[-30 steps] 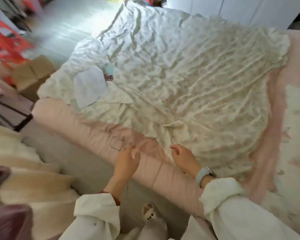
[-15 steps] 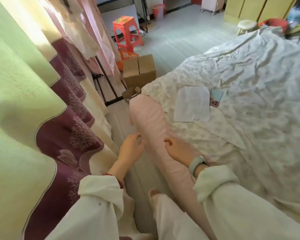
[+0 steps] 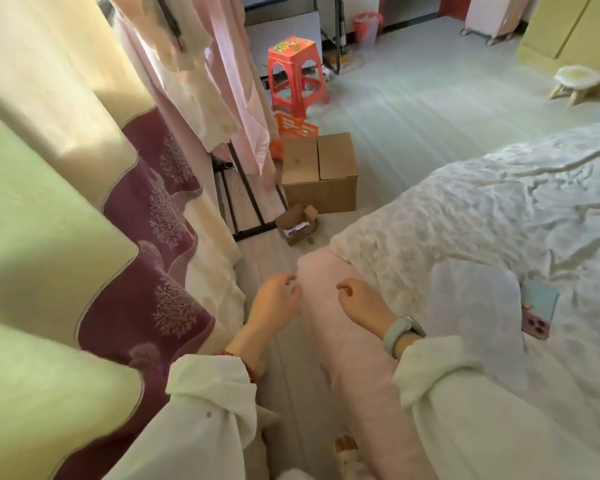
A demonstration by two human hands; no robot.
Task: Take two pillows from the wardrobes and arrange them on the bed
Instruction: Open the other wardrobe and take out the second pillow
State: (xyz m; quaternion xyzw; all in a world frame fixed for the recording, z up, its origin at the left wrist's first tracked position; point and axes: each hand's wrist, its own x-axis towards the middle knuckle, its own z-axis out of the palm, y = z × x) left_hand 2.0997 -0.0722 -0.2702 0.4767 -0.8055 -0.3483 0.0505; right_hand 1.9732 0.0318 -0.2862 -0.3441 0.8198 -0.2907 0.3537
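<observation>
The bed (image 3: 340, 327) fills the right side, with a pink mattress side and a crumpled white floral cover (image 3: 499, 209) on top. No pillow is in view. Yellow-green wardrobe doors (image 3: 565, 29) stand at the far right of the room. My left hand (image 3: 274, 303) hovers over the floor strip between curtain and bed, fingers loosely curled, holding nothing. My right hand (image 3: 361, 301), with a pale watch on the wrist, hangs over the pink bed edge, fingers apart and empty.
A sheet of paper (image 3: 475, 306) and a pink phone (image 3: 537, 313) lie on the cover. Curtains (image 3: 84, 237) line the left. A large cardboard box (image 3: 319, 171), a small open box (image 3: 297, 225), a red plastic stool (image 3: 295, 74) and a low white stool (image 3: 574, 81) stand on the floor.
My view has swung left from the bed top toward the room's floor and curtain. Both hands have lifted off the bed edge and stayed empty.
</observation>
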